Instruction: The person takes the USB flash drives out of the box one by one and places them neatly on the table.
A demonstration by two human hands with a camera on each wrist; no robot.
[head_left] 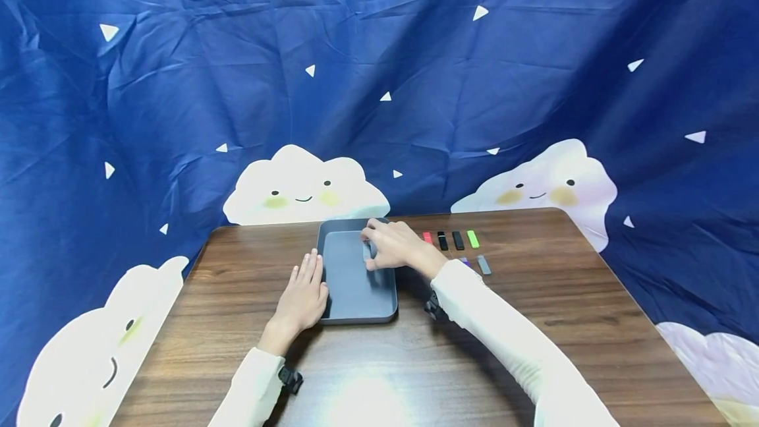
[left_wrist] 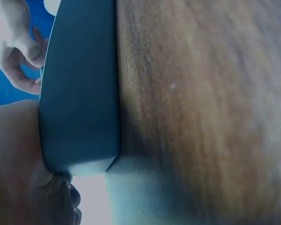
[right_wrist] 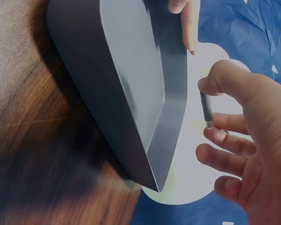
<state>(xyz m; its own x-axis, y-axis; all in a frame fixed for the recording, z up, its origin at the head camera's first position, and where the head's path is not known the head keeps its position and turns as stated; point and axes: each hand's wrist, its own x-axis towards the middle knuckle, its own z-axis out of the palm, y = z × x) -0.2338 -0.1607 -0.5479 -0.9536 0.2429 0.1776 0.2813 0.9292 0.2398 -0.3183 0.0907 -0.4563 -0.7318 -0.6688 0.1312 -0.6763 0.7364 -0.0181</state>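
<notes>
In the right wrist view my right hand (right_wrist: 243,122) pinches a grey USB flash drive (right_wrist: 206,107) between thumb and fingertips, its metal plug showing at one end. The head view has this right hand (head_left: 393,244) over the far right part of a grey rectangular tray (head_left: 358,319). My left hand (head_left: 304,292) lies along the tray's left side, fingers straight and side by side. From the left wrist, the tray's outer wall (left_wrist: 79,93) shows right up against that hand (left_wrist: 14,150).
To the right of the tray lie several more flash drives: a red one (head_left: 427,237), two black ones (head_left: 458,240), a green one (head_left: 472,238), a purple one (head_left: 465,261) and a grey one (head_left: 484,265). The wooden table (head_left: 534,321) ends at a blue curtain (head_left: 356,84).
</notes>
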